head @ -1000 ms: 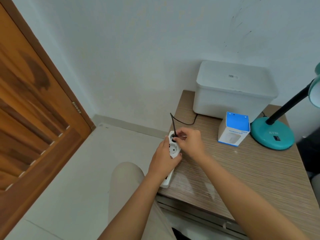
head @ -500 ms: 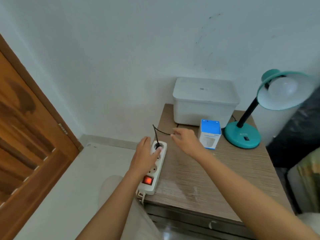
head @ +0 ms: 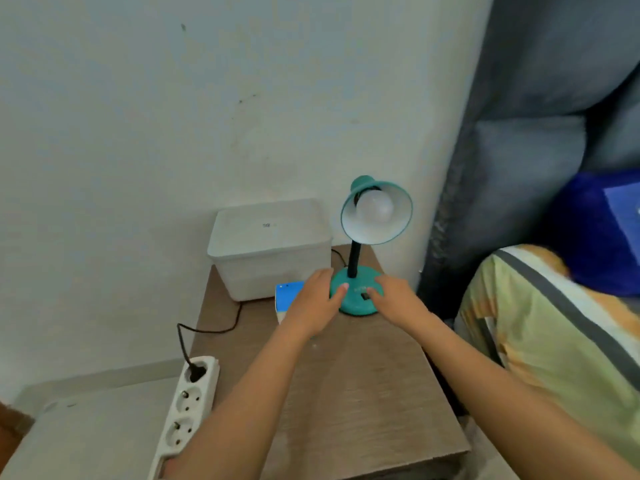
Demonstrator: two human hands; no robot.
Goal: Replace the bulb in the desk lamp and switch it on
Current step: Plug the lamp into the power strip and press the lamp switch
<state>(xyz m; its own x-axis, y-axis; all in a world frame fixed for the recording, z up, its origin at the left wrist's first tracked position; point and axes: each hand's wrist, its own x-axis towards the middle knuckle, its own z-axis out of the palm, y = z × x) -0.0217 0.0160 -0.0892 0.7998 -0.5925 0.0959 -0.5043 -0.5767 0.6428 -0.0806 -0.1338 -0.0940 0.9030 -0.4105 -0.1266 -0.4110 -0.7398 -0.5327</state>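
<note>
A teal desk lamp stands at the back of the wooden table (head: pixel 346 393), its base (head: pixel 355 304) between my hands. The shade (head: pixel 398 216) faces me, and the white bulb (head: pixel 375 207) inside it is unlit. My left hand (head: pixel 313 304) grips the left side of the base with the thumb on top. My right hand (head: pixel 398 299) lies on the right side, a fingertip touching the black switch (head: pixel 363 296). The lamp's black plug (head: pixel 195 372) sits in the top socket of the white power strip (head: pixel 187 407).
A white lidded plastic box (head: pixel 270 247) stands against the wall, left of the lamp. A blue and white bulb carton (head: pixel 287 294) is half hidden behind my left hand. A grey cushion (head: pixel 519 150) and a patterned pillow (head: pixel 554 323) lie to the right.
Both hands left the power strip and moved right onto the lamp base. The plug stays in the strip. The view swung right, away from the door.
</note>
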